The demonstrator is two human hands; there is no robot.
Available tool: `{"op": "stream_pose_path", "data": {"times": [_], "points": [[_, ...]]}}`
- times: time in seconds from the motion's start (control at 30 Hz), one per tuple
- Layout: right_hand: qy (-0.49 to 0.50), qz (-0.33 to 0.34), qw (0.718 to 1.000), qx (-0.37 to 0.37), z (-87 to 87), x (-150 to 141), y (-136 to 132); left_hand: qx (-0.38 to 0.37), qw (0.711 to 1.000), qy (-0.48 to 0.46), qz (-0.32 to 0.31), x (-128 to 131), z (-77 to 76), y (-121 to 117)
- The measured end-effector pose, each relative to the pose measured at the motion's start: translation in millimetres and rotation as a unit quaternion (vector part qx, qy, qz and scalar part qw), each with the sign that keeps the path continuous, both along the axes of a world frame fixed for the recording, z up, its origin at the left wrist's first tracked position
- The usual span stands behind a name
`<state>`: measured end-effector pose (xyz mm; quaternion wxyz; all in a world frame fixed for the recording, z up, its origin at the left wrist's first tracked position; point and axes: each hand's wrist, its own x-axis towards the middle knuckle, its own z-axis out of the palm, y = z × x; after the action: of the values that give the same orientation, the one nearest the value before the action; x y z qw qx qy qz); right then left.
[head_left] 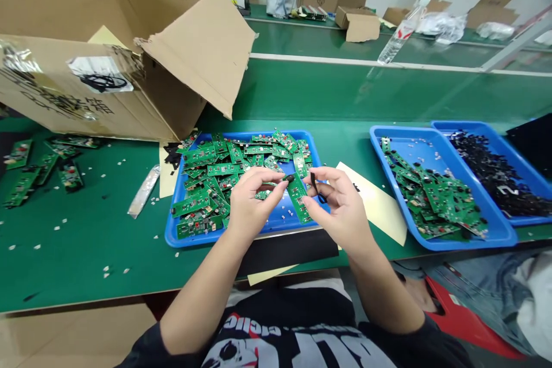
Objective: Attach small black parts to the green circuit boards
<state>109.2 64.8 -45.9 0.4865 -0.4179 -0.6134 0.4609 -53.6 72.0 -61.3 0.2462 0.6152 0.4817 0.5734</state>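
Observation:
Over the middle blue tray (172,230), a narrow green circuit board (298,198) is held between my two hands. My left hand (252,201) is closed, pinching the board's upper end by a small black part (290,177). My right hand (340,204) is closed at the board's right edge, thumb and index finger against it. A thin black strip (314,183) hangs among the right fingers; whether it is fixed to anything I cannot tell. Beneath the hands, many green circuit boards (224,169) lie heaped in the tray.
A large open cardboard box (142,98) stands at the back left. To the right, one blue tray (502,236) holds boards, another (528,169) black strips. A water bottle (401,34) stands on the ledge. A silvery packet (144,191) and loose boards (26,184) lie left.

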Motion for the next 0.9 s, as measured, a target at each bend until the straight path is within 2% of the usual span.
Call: {"op": "stream_pose_path", "data": {"times": [0.13,0.27,0.33,0.4,0.53,0.77,0.83,0.9], "points": [[-0.09,0.017,0.993,0.068,3.4,3.6,-6.2,0.074,0.991,0.103,-0.031,-3.4,0.5,-0.2],[-0.149,0.029,0.981,0.124,6.2,4.9,-9.5,0.065,0.989,0.108,-0.072,-4.0,0.3,-1.1],[-0.165,0.031,0.974,0.149,7.0,5.1,-10.9,0.064,0.99,0.107,-0.072,-4.3,0.9,-1.3],[-0.171,0.024,0.971,0.165,7.4,5.3,-12.0,0.093,0.986,0.126,-0.065,-4.4,1.3,-1.3],[-0.17,-0.017,0.967,0.187,6.9,3.9,-12.4,0.158,0.974,0.16,-0.03,-1.3,0.0,-1.5],[-0.199,-0.125,0.915,0.329,3.1,-12.5,-12.5,0.127,0.982,0.135,0.02,8.0,-8.2,-0.2],[-0.203,-0.132,0.916,0.319,0.6,-7.5,-9.4,0.115,0.985,0.129,0.004,8.8,-10.4,1.2],[-0.214,-0.158,0.922,0.282,-1.6,11.1,-4.0,0.094,0.987,0.127,-0.027,9.5,-12.4,1.7]]}}
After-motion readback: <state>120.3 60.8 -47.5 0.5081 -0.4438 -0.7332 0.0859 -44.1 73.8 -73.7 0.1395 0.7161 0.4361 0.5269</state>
